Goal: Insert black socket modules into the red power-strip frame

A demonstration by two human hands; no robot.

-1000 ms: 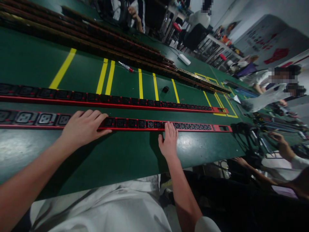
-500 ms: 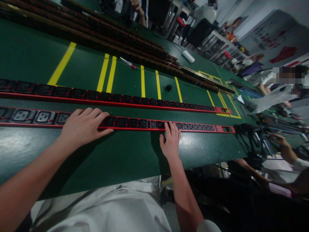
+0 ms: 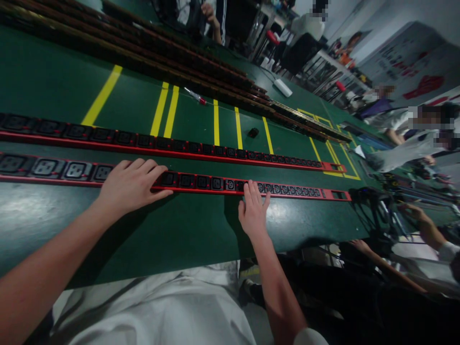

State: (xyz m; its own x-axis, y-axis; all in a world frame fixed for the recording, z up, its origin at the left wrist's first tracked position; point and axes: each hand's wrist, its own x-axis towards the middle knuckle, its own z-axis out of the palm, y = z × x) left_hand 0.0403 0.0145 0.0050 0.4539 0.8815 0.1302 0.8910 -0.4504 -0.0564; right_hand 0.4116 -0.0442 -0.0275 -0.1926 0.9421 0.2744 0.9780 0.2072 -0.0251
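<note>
Two long red power strips with rows of black sockets lie side by side on a green table point(image 3: 187, 230). My left hand point(image 3: 131, 184) lies flat on the near strip point(image 3: 201, 182), fingers stretched over its sockets. My right hand point(image 3: 253, 208) rests further along the same strip, fingers out and fingertips on the sockets. Neither hand grips anything. The far strip point(image 3: 187, 147) lies untouched just beyond.
Yellow lines mark the table top. A stack of dark strips point(image 3: 161, 52) runs along the far side, with a red-tipped pen point(image 3: 196, 96), a small black part point(image 3: 253, 132) and a white block point(image 3: 282, 87) nearby. Other people sit at the right and far end; one person's hand point(image 3: 413, 213) reaches in at the right.
The view has shifted slightly. Both hands stay flat on the near strip in much the same places.
</note>
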